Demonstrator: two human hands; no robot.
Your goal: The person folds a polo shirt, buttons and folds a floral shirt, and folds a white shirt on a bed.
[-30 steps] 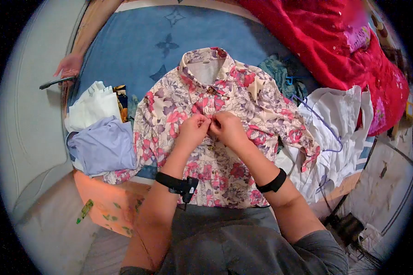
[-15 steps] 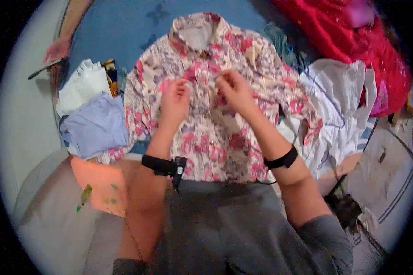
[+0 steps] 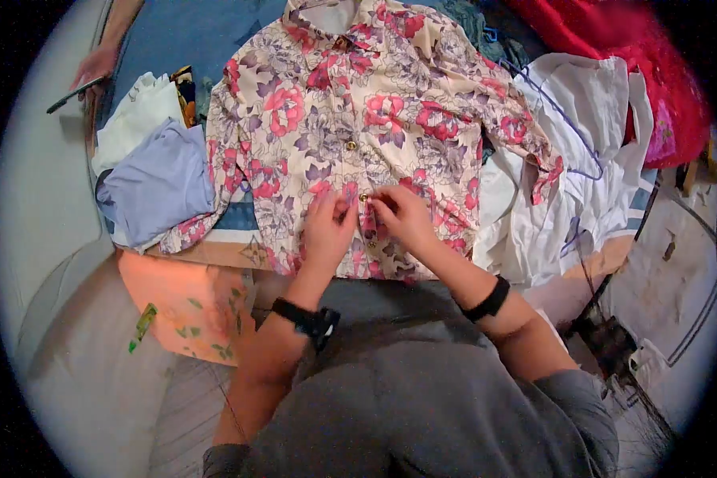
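A cream shirt (image 3: 295, 159) with pink and purple flowers lies spread on the bed, collar away from me, sleeves out to the sides. Down its front runs a placket with several gold-toned buttons. My left hand (image 3: 331, 227) is closed at the left of the placket, low on the shirt, fingertips pinching the cloth. Just across from it, my right hand (image 3: 405, 217) pinches the placket edge beside a button (image 3: 363, 197). The fingertips of the two hands are a short way apart. Another button (image 3: 372, 244) shows below them.
To the left lie a folded pale blue garment (image 3: 159, 187) and a white one (image 3: 143, 119). White clothes (image 3: 566, 191) with a purple hanger (image 3: 585, 155) lie right, near red cloth (image 3: 669, 111). Another person's hand (image 3: 95, 68) holds a phone-like dark object far left.
Both my hands have moved down the placket toward the hem, from the chest to the lower buttons. My view has tipped down, so the shirt appears larger and its collar nears the top edge.
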